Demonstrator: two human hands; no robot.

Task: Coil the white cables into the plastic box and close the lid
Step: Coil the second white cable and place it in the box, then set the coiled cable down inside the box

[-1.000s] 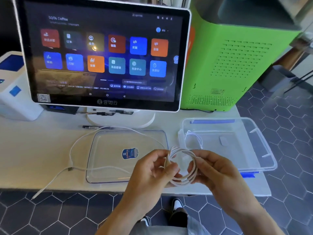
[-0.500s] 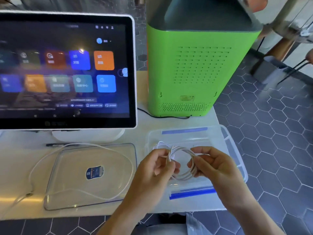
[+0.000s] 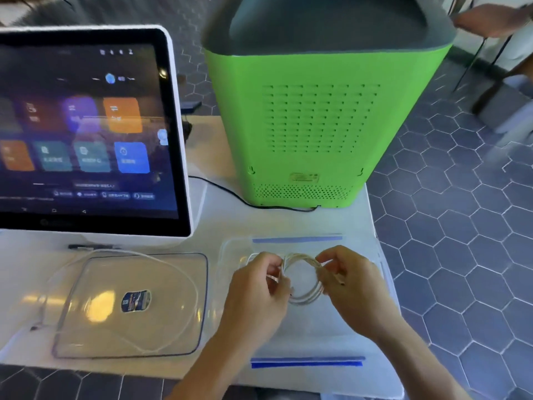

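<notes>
Both hands, the left hand (image 3: 259,287) and right hand (image 3: 350,287), pinch a coiled white cable (image 3: 302,280) over the open plastic box (image 3: 305,362); its lid (image 3: 129,304) lies left on the counter (image 3: 213,226).

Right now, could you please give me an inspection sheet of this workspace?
Surface: white table, crowded.
Job's things: clear plastic box open, blue latches; lid flat beside it, labelled.
Clutter: touchscreen terminal; green machine.
Grip: left hand and right hand pinch opposite sides of the coiled white cable above the box.
Cables: loose white cable lies across the lid; black cord runs to the machine.
Surroundings: dark hexagon-tile floor.
</notes>
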